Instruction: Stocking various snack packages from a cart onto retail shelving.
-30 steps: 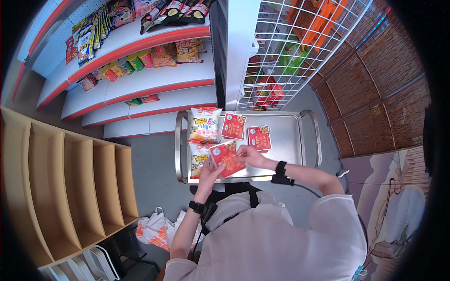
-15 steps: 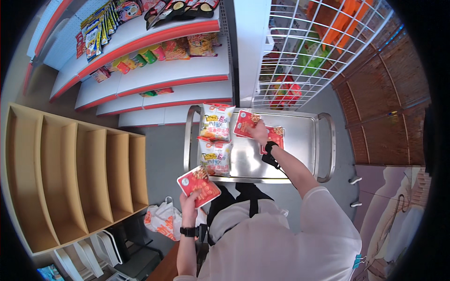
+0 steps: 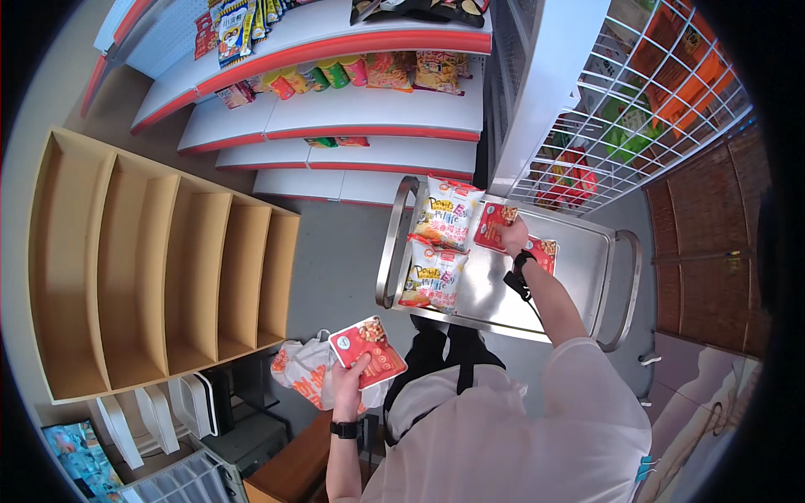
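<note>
From my remote seat I start with the largest thing: the wooden rack [image 3: 159,268] at nine o'clock, with five open bays that I count; then the white shelves [image 3: 335,109] with red edges at twelve o'clock, four levels visible, snack bags on the upper ones; at two o'clock a wire basket rack [image 3: 637,101] with orange, green and red packs.

The steel cart [image 3: 579,268] stands at about one o'clock from the person; on it I count two large yellow-white bags [image 3: 442,243], one above the other at the left side of the tray, and two red packs; the first red pack [image 3: 495,226] is under the right hand [image 3: 513,237], which is closed around its edge; the second red pack [image 3: 547,251] lies just beside, partly hidden by the wrist.

The left hand [image 3: 348,386] is at six o'clock, well apart from the cart; its fingers are curled under a third red pack [image 3: 367,352], thumb on the face, a firm hold.

I judge the step in hand is collecting red packs from the cart, one in each hand; the next move calls for lifting the far pack clear without dragging its neighbour.

At seven o'clock a plastic bag [image 3: 306,373] lies on the floor.
</note>
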### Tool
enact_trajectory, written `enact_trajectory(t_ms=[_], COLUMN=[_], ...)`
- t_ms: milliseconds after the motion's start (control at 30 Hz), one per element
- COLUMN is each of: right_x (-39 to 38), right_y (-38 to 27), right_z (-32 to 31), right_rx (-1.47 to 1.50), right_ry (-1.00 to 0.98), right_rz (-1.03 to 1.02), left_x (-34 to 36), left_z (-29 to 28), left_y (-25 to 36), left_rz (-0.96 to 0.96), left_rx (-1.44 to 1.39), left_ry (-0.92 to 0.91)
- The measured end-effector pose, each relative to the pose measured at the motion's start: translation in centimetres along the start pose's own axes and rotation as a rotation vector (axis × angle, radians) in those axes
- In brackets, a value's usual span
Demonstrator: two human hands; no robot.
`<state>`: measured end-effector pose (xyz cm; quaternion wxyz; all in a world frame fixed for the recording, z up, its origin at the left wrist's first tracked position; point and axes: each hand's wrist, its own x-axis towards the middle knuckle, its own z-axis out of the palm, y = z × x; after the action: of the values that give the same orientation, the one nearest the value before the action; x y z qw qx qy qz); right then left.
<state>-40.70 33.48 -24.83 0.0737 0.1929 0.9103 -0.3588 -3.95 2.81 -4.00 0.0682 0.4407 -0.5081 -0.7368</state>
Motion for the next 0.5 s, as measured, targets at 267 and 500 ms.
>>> enact_trajectory(t_ms=[267,500], right_x=[-7.8,-22.7], right_y=[-0.8,-4.6], right_z=[-6.4,-9.1], right_rx=[0.165,0.576], right_ry=[-0.207,-0.54], right_rz=[-0.32,-0.201], left_x=[3.2,5.1], left_z=[1.7,6.3], left_y=[1.8,2.7], left_rz=[0.032,-0.12], left_rx=[0.0,0.109], left_ry=[-0.28,-0.612])
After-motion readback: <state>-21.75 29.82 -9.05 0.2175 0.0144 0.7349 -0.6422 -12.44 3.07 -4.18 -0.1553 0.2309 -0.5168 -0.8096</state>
